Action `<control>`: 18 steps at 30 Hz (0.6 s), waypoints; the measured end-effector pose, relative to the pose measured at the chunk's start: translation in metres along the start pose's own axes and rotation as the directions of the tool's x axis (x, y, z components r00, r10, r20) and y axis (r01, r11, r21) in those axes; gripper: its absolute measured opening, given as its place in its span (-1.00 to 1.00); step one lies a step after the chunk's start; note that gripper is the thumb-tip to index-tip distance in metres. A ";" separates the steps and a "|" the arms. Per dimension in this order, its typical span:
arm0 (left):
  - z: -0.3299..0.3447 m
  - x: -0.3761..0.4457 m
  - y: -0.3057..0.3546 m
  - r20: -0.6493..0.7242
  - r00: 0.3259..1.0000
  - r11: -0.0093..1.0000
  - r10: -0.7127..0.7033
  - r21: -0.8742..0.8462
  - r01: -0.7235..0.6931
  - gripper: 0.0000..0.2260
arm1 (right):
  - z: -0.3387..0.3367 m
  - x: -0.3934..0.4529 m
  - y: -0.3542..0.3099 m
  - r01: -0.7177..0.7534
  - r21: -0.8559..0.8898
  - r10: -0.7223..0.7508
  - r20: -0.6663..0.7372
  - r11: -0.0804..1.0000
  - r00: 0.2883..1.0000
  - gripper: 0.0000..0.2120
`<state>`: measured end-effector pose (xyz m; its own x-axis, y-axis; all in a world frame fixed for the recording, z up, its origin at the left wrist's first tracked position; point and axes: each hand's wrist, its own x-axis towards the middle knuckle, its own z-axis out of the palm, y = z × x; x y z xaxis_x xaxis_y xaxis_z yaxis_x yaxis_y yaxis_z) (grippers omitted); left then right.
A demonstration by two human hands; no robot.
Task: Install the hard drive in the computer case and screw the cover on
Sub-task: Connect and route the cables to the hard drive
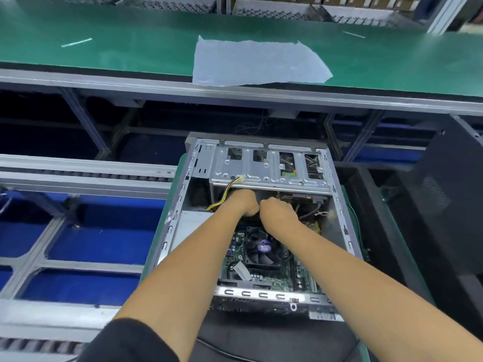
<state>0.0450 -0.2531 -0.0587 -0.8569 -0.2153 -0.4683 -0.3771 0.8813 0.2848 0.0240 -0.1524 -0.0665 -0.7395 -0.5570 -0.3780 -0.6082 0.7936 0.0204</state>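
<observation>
An open grey computer case (172, 226) lies on its side in front of me, its motherboard and black CPU fan (261, 250) exposed. Both my hands reach deep inside, just below the silver drive cage (269, 165). My left hand (241, 202) and my right hand (278, 211) sit side by side, nearly touching, fingers curled down out of sight. What they hold is hidden. A yellow-and-black power cable (226, 192) runs from the cage down past my left hand. The hard drive is not plainly visible. The black side cover (449, 194) leans at the right.
A green conveyor belt (130, 48) runs across the back with a white sheet (256, 62) on it. Roller rails (86, 175) and blue bins (99, 244) lie to the left. A black tray (366, 205) sits right of the case.
</observation>
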 end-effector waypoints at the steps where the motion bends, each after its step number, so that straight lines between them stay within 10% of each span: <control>1: 0.001 0.002 0.001 0.008 1.000 1.000 -0.002 0.002 0.002 -0.73 | 0.001 0.003 0.001 -0.017 0.009 0.017 0.008 1.000 1.000 -0.66; 8: 0.008 0.012 0.003 -0.048 0.998 0.995 0.043 -0.090 -0.047 -0.80 | 0.008 0.006 0.016 -0.108 0.022 0.109 -0.048 0.994 0.993 -0.66; 18: 0.016 0.014 0.006 -0.011 0.964 0.963 0.265 0.044 -0.265 -0.91 | -0.002 -0.014 0.015 0.124 0.027 -0.124 0.014 0.992 0.992 -0.78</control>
<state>0.0367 -0.2443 -0.0769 -0.9302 0.0216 -0.3663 -0.1210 0.9244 0.3617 0.0243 -0.1328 -0.0586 -0.6543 -0.6475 -0.3906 -0.6868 0.7250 -0.0514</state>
